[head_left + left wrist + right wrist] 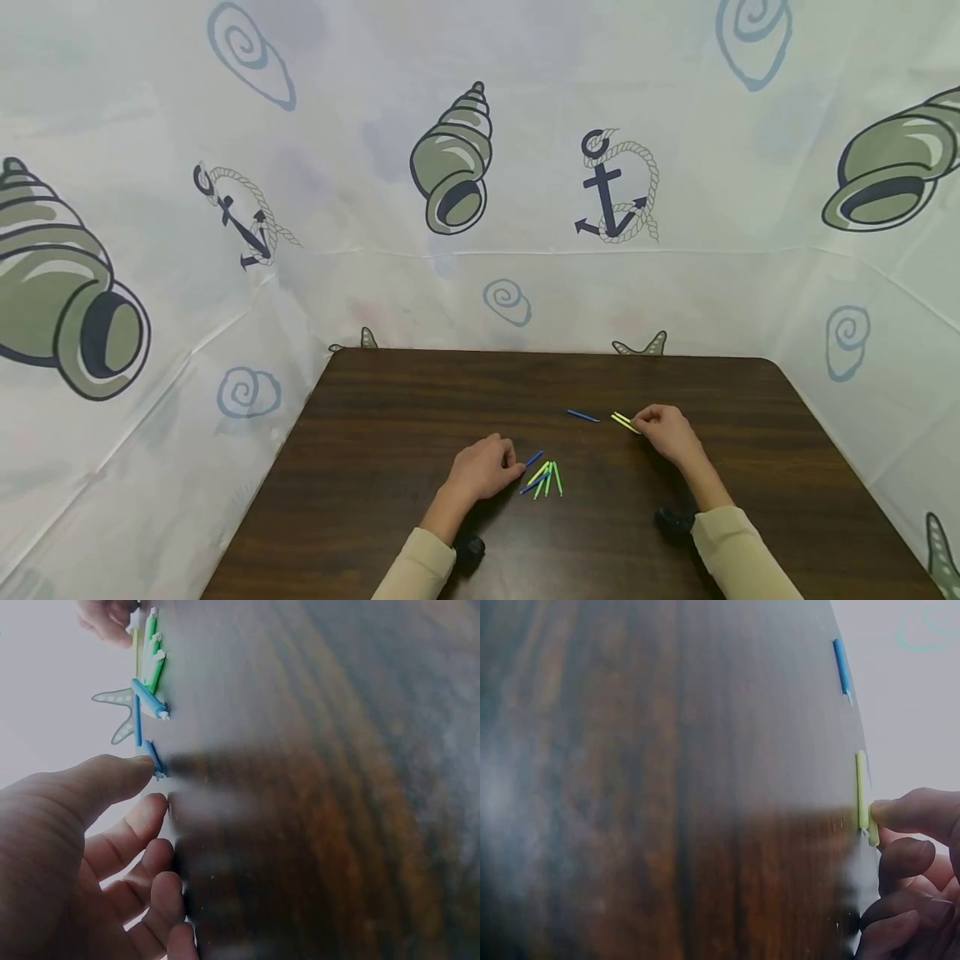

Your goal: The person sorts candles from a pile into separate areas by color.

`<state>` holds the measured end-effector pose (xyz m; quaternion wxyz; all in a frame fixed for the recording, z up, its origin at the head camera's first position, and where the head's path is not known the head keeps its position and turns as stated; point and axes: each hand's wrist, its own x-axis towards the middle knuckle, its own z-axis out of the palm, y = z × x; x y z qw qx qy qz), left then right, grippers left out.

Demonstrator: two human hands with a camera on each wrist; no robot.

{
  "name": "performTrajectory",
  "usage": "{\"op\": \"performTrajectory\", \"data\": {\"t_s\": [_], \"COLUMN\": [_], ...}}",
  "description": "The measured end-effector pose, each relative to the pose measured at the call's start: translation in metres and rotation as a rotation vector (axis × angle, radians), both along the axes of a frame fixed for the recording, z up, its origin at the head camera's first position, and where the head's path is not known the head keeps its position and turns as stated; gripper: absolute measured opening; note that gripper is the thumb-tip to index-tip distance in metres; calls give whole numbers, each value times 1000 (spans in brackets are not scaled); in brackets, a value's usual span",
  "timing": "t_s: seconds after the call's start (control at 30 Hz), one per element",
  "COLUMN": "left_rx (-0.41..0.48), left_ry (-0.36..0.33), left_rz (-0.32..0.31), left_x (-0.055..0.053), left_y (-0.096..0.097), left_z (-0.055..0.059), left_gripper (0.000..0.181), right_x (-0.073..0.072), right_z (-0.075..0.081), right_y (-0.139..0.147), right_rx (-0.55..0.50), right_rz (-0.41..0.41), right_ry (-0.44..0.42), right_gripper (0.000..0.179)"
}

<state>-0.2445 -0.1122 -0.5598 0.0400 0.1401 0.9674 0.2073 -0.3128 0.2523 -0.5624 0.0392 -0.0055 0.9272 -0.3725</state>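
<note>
My left hand (483, 468) rests low over the table with loosely bent fingers, its thumb tip right at a blue candle (533, 458). In the left wrist view the thumb and forefinger stand a little apart, and that blue candle (153, 757) lies just past them. Beside it several green candles (556, 479) lie in a loose fan, with another blue candle (531, 484) across them. Farther right, my right hand (670, 432) pinches the near end of a yellow candle (874, 829) between thumb and forefinger. A second yellow candle (861, 787) lies alongside it.
One more blue candle (582, 415) lies apart, left of the yellow pair. The dark wooden table (420, 383) ends at a white cloth backdrop (375, 292) printed with shells and anchors. Black wrist cameras (469, 552) hang beside both sleeves.
</note>
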Motion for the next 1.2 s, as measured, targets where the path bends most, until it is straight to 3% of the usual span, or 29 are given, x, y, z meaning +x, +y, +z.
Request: {"op": "performTrajectory", "data": {"t_s": [0.47,0.7,0.87,1.03,1.2], "left_rx": [-23,-52,-73,-65,-47], "left_ry": [-5,24,29,36,27], "left_rz": [-7,-17,-20,-6,-4], "left_x": [2,4,3,2,1], "left_y": [5,-1,-2,-3,-4], "left_z": [1,1,3,2,0], "left_gripper": [26,25,25,22,17], "right_x": [5,2,1,4,10], "right_z": [-7,-14,-5,5,9], "right_y": [5,-9,-25,-51,-81], "right_rx": [-5,-51,-87,-124,-151], "right_rz": [12,-10,-28,28,165], "right_ry": [-8,-3,28,68,68], "right_gripper": [30,33,35,28,20]}}
